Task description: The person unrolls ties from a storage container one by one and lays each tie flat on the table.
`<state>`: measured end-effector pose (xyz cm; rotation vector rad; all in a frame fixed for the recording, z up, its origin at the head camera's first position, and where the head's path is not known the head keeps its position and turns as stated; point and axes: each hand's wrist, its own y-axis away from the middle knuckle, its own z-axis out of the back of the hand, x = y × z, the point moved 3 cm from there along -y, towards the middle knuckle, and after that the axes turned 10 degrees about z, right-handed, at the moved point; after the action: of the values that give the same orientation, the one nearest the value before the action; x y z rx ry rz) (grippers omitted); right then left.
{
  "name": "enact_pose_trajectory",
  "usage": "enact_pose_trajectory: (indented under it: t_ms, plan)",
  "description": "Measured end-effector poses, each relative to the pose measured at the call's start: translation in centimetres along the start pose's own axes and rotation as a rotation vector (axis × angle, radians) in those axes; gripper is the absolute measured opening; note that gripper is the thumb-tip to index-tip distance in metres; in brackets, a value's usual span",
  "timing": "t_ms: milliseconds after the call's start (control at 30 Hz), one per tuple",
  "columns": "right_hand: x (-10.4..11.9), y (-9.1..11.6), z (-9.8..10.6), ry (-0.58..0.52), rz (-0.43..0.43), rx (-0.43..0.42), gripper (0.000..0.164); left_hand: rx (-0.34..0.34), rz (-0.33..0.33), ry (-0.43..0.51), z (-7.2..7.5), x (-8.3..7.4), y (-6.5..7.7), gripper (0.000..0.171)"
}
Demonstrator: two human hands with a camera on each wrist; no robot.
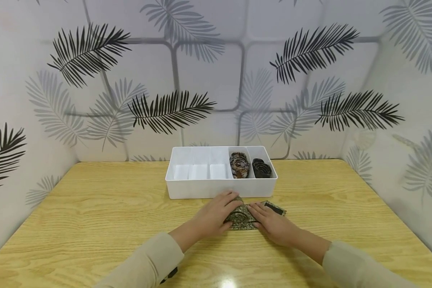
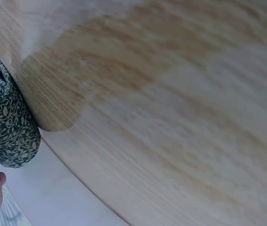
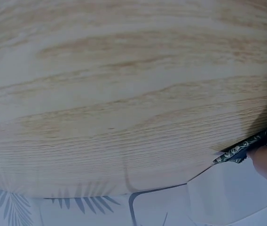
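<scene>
A green necktie [image 1: 242,216] with a pale scroll pattern lies partly rolled on the table, in front of the white box. My left hand [image 1: 213,214] grips the roll from the left, fingers on its far side and thumb on its near side. The rounded side of the rolled necktie [image 2: 13,127] shows in the left wrist view. With extended fingers, my right hand [image 1: 275,226] presses on the flat length right of the roll. Beyond that hand the loose end shows a dark patch. The right wrist view catches only a patterned edge of the necktie [image 3: 239,151].
The white divided box [image 1: 219,188] stands just behind the hands. Its two right compartments hold a brown patterned roll [image 1: 239,165] and a dark roll [image 1: 261,168]. A wooden table [image 1: 104,216] meets leaf-patterned walls [image 1: 209,80] at the back and sides.
</scene>
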<state>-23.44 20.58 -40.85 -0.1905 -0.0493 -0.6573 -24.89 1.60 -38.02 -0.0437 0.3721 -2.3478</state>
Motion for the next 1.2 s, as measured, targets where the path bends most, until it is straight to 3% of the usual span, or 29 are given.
enact_pose_trajectory:
  t_ms: [133, 300, 467, 567, 633, 900, 1200]
  plan:
    - [0.1, 0.0, 0.1, -0.008, 0.002, 0.009, 0.044, -0.014, -0.026, -0.01, 0.0, 0.1, 0.1, 0.057]
    - [-0.2, 0.0, -0.1, -0.026, -0.008, 0.022, 0.045, 0.032, 0.01, 0.008, -0.4, 0.4, 0.3, 0.059]
    - [-1.1, 0.3, -1.2, -0.004, 0.075, -0.075, 0.049, 0.04, 0.017, 0.005, -0.4, 0.4, 0.6, 0.059]
    - [-1.1, 0.4, -1.1, 0.001, 0.088, -0.088, 0.05, 0.039, 0.015, 0.008, -0.2, 0.1, 0.7, 0.055]
    - [-1.0, 0.3, -1.0, 0.003, 0.07, -0.062, 0.048, 0.025, 0.008, -0.015, -0.1, -0.2, 0.7, 0.052]
    - [0.0, -0.2, -0.1, 0.013, -0.016, 0.039, 0.045, -0.083, -0.004, -0.264, -0.2, -0.9, 0.6, 0.045]
    - [-0.1, -0.2, -0.2, 0.013, -0.007, 0.025, 0.044, -0.157, 0.101, -0.243, 0.1, -1.7, 0.6, 0.033]
